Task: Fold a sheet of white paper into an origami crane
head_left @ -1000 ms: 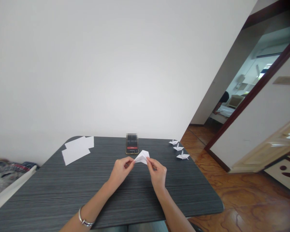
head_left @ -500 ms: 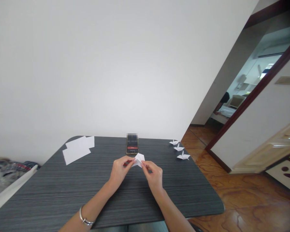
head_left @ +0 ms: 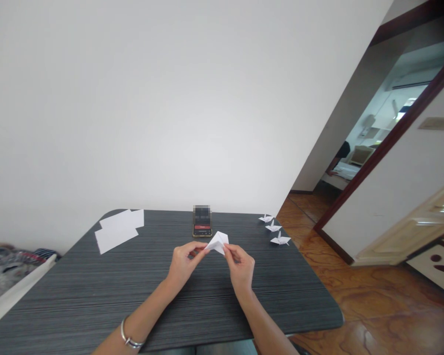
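Note:
Between my two hands is a small folded piece of white paper point(head_left: 219, 241), held a little above the dark table point(head_left: 163, 305). My left hand point(head_left: 185, 260) pinches its left corner between thumb and fingers. On the other side, my right hand point(head_left: 240, 266) pinches the lower right edge. The paper has a pointed top and creased faces; its underside is hidden. Just behind it lies a phone point(head_left: 202, 230) with a dark, partly blurred screen. Three folded white paper cranes point(head_left: 273, 227) stand in a row near the table's right edge.
Several white paper sheets point(head_left: 116, 236) overlap at the table's back left. A white wall point(head_left: 192, 108) rises behind the table. Cloth items point(head_left: 11, 271) lie beyond the left edge. Through the doorway at right, part of a person point(head_left: 341, 153) shows in another room.
My right hand has shifted slightly right, and the folded paper has turned and spread wider between my hands. Its left corner stays in my left fingers.

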Available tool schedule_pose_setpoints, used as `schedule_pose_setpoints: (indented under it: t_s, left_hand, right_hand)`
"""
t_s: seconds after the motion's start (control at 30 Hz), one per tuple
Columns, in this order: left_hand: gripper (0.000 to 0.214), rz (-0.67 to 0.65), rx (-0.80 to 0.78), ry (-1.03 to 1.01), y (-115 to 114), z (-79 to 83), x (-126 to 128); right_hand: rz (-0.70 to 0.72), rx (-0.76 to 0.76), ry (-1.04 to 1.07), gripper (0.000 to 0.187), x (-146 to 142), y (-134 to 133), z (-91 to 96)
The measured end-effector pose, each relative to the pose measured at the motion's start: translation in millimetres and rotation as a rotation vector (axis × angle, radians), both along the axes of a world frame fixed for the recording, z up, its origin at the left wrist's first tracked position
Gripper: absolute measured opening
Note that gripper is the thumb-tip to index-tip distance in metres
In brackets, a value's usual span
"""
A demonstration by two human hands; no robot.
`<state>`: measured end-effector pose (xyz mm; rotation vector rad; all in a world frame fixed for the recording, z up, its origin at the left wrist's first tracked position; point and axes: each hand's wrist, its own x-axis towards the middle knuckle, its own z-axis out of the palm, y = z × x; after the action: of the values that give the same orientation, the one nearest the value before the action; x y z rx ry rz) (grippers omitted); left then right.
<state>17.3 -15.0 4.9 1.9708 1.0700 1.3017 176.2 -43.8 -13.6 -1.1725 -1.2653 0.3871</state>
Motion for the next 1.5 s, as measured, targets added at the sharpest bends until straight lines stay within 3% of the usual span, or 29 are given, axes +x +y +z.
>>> schedule_pose_setpoints:
  t_s: [0.2, 0.47, 0.73, 1.17, 1.5]
  left_hand:
    - [0.020, -0.034, -0.107, -0.050, 0.7, 0.0, 0.8]
    - [0.020, -0.091, -0.264, -0.176, 0.2, 3.5, 3.0]
    - [0.018, -0.141, -0.455, -0.352, 2.9, 7.0, 5.4]
    - [0.030, -0.141, -0.519, -0.306, 12.6, -6.3, 4.4]
    - [0.027, -0.043, -0.356, -0.083, 12.2, -9.7, 1.5]
  right_hand:
    - [-0.024, 0.042, 0.054, 0.017, 0.9, -0.6, -1.4]
    - [-0.058, 0.171, -0.076, 0.012, 1.3, -5.3, 4.2]
    - [-0.052, 0.165, -0.101, 0.014, 0.2, -7.1, 8.9]
    - [-0.011, 0.128, -0.139, 0.013, 0.0, -6.1, 9.0]
    - [-0.004, 0.178, -0.212, 0.014, -1.5, -6.0, 8.8]
